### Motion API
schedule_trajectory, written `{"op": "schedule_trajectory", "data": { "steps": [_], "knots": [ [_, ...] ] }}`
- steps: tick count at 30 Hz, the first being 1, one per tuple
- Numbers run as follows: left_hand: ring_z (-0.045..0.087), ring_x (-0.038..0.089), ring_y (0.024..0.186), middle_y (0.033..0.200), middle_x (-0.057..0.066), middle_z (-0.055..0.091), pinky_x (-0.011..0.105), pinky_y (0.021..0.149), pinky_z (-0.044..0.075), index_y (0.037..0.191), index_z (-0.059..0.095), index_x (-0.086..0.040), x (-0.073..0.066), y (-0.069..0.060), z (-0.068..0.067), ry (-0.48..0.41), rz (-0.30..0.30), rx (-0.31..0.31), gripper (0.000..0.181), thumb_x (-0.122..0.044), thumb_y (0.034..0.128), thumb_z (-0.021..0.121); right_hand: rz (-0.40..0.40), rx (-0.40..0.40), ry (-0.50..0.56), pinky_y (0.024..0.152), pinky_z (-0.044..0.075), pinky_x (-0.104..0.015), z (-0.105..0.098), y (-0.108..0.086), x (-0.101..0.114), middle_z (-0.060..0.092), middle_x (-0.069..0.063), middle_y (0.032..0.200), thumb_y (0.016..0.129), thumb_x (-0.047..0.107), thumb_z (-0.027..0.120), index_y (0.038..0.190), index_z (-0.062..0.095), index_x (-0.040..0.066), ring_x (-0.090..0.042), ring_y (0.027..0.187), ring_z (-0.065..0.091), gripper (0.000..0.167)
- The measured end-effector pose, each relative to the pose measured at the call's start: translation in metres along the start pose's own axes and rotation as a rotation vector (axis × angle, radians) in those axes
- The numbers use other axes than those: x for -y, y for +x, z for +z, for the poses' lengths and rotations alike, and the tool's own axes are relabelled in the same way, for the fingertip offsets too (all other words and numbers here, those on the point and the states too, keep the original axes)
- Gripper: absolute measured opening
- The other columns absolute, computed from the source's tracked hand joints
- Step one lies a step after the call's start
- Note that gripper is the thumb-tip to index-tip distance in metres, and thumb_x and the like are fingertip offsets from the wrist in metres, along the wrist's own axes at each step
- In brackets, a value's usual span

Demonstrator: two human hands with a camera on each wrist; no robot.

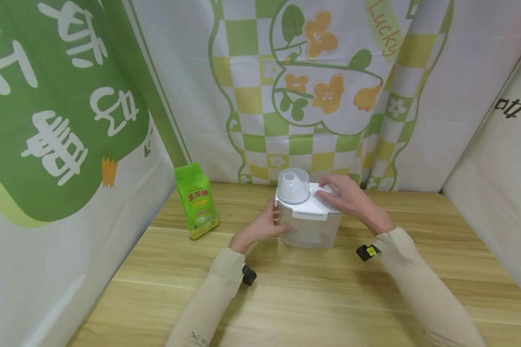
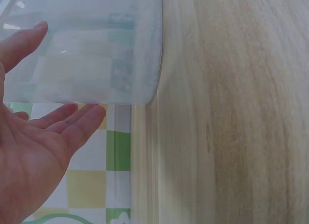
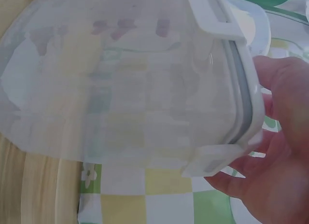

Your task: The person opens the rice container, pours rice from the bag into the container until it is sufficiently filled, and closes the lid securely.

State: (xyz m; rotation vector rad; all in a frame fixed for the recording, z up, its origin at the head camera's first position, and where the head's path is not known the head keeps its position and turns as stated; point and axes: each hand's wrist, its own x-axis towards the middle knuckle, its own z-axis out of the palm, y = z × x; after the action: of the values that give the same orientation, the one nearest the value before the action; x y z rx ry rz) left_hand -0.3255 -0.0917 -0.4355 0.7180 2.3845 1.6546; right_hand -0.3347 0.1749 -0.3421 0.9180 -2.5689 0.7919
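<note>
hands [image 1: 262, 226] [image 1: 348, 196] on container [image 1: 310, 236] | bag [image 1: 198, 205] apart, near left edge of table [image 1: 321, 299]

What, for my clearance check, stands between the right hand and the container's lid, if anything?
Nothing visible: the right hand is at the lid. The translucent cup stands on the lid beside the hand, not between.

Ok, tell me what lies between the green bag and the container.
In the head view: the left hand at the container, then bare tabletop to the green bag.
</note>
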Motion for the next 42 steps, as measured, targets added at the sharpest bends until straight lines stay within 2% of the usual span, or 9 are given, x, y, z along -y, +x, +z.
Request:
{"op": "schedule_trajectory", "data": {
  "steps": [9,14,20,22,27,30,34,39,42],
  "knots": [
    [0.043,0.045,0.135,0.156,0.021,0.023,0.055,0.102,0.047,0.156,-0.008,-0.027,-0.007,-0.002,-0.004,0.069,-0.014,-0.001,0.110,-0.020,0.0858,0.077,-0.026,-0.040,0.002,0.102,0.042,-0.053,-0.003,-0.020,0.004,0.067,-0.015,0.118,0.094,0.021,0.065,0.109,0.065,0.006,-0.035,0.115,0.057,0.021],
    [0.040,0.043,0.137,0.160,0.016,0.017,0.057,0.103,0.045,0.155,-0.006,-0.033,-0.014,-0.003,-0.008,0.103,-0.010,-0.012,0.108,-0.025,0.0855,0.077,-0.062,-0.066,0.005,0.102,0.042,-0.058,-0.003,-0.029,0.008,0.065,-0.021,0.124,0.091,0.015,0.068,0.102,0.067,0.006,-0.040,0.118,0.055,0.014],
    [0.038,0.041,0.139,0.162,0.016,0.012,0.054,0.107,0.043,0.156,-0.005,-0.030,-0.019,-0.002,-0.010,0.103,-0.010,-0.026,0.105,-0.032,0.0870,0.075,-0.081,-0.147,-0.012,0.100,0.040,-0.063,0.002,-0.039,0.009,0.057,-0.028,0.131,0.086,0.008,0.072,0.090,0.068,0.005,-0.048,0.121,0.049,0.006],
    [0.036,0.039,0.140,0.162,0.015,0.014,0.054,0.110,0.039,0.156,-0.004,-0.028,-0.020,-0.001,-0.011,0.089,0.002,-0.039,0.103,-0.032,0.0878,0.073,-0.075,-0.161,0.000,0.098,0.041,-0.062,0.004,-0.043,0.010,0.056,-0.028,0.133,0.087,0.007,0.072,0.087,0.067,0.007,-0.048,0.122,0.048,0.005],
    [0.033,0.038,0.141,0.159,0.015,0.022,0.057,0.113,0.034,0.157,0.000,-0.027,-0.025,0.000,-0.011,0.061,0.041,-0.079,0.098,-0.037,0.0896,0.070,-0.055,-0.163,0.025,0.077,0.051,-0.047,0.008,-0.054,0.012,0.052,-0.025,0.138,0.089,0.008,0.070,0.085,0.065,0.010,-0.045,0.128,0.045,0.007],
    [0.034,0.038,0.141,0.158,0.016,0.023,0.057,0.113,0.034,0.157,0.002,-0.023,-0.028,0.001,-0.011,0.057,0.066,-0.097,0.096,-0.041,0.0904,0.069,-0.069,-0.204,0.031,0.085,0.052,-0.052,0.012,-0.059,0.011,0.050,-0.026,0.141,0.087,0.006,0.071,0.084,0.063,0.010,-0.047,0.133,0.043,0.009],
    [0.038,0.037,0.139,0.156,0.018,0.029,0.054,0.112,0.036,0.157,0.007,-0.018,-0.039,0.003,-0.012,0.059,0.089,-0.137,0.093,-0.039,0.0907,0.069,-0.078,-0.286,0.072,0.102,0.039,-0.064,0.020,-0.066,0.008,0.048,-0.028,0.143,0.084,0.001,0.072,0.084,0.062,0.008,-0.047,0.135,0.041,0.012],
    [0.046,0.032,0.133,0.150,0.015,0.041,0.050,0.107,0.043,0.155,0.016,-0.020,-0.041,0.011,-0.009,0.049,0.128,-0.211,0.087,-0.036,0.0894,0.071,-0.050,-0.379,0.174,0.102,0.038,-0.064,0.030,-0.071,0.003,0.047,-0.028,0.143,0.081,-0.003,0.072,0.082,0.062,0.005,-0.047,0.134,0.043,0.013],
    [0.048,0.030,0.130,0.147,0.015,0.043,0.047,0.105,0.045,0.154,0.017,-0.019,-0.042,0.015,-0.007,0.046,0.148,-0.220,0.084,-0.032,0.0906,0.070,-0.012,-0.408,0.224,0.103,0.037,-0.062,0.035,-0.075,0.003,0.046,-0.027,0.145,0.081,-0.003,0.073,0.081,0.061,0.005,-0.047,0.134,0.041,0.014]
  ]
}}
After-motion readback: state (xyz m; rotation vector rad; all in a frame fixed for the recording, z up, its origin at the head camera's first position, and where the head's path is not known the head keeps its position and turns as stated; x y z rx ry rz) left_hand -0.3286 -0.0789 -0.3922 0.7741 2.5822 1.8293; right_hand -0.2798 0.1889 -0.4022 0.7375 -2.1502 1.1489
